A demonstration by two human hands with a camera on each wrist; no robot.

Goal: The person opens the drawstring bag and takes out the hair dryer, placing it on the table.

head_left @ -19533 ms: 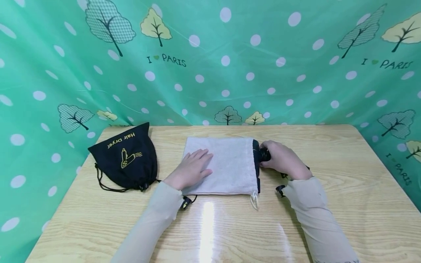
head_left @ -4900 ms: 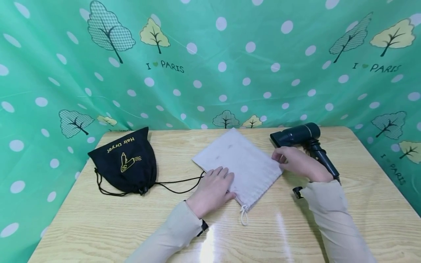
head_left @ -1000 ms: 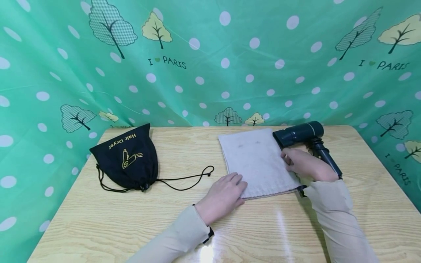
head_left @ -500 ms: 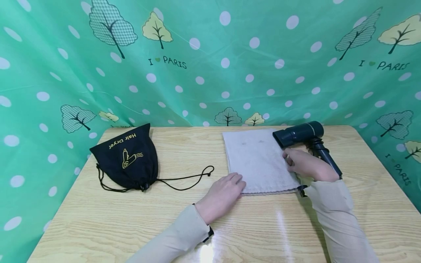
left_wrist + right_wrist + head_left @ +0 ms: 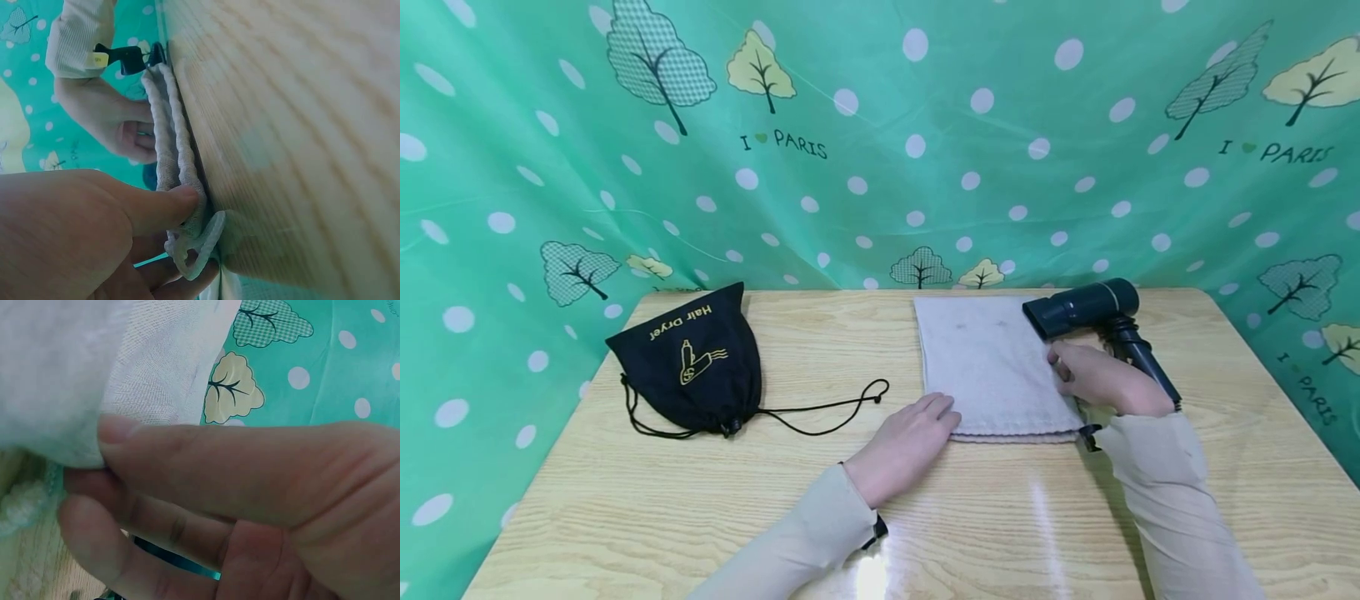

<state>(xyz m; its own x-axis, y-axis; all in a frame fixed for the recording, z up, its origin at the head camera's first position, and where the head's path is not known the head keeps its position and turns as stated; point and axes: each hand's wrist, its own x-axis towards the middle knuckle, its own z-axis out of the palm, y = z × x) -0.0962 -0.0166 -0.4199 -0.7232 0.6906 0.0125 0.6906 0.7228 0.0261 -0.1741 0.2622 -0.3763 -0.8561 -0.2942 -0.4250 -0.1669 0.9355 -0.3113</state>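
A pale drawstring bag (image 5: pixel 992 367) lies flat and squared up on the wooden table, its gathered mouth toward the near side. My left hand (image 5: pixel 902 446) pinches its near-left corner; in the left wrist view the thumb presses on the hem beside the white drawstring loop (image 5: pixel 209 247). At the bag's right edge, my right hand (image 5: pixel 1101 375) holds the cloth between thumb and forefinger, as the right wrist view shows the white fabric (image 5: pixel 156 369) under the thumb. Just beyond that hand lies a dark hair dryer (image 5: pixel 1086 307), its nozzle overlapping the bag's far-right corner.
To the left lies a black drawstring pouch (image 5: pixel 722 350) with yellow "Hair Dryer" lettering. Its black cord (image 5: pixel 827 433) trails right toward my left hand. A green dotted curtain (image 5: pixel 850 225) hangs behind the table's far edge (image 5: pixel 835 292).
The dark item at the bag's mouth is gone from there; a hair dryer lies at right. The bag has turned from diagonal to square, mouth nearest me, then shifted slightly right and away.
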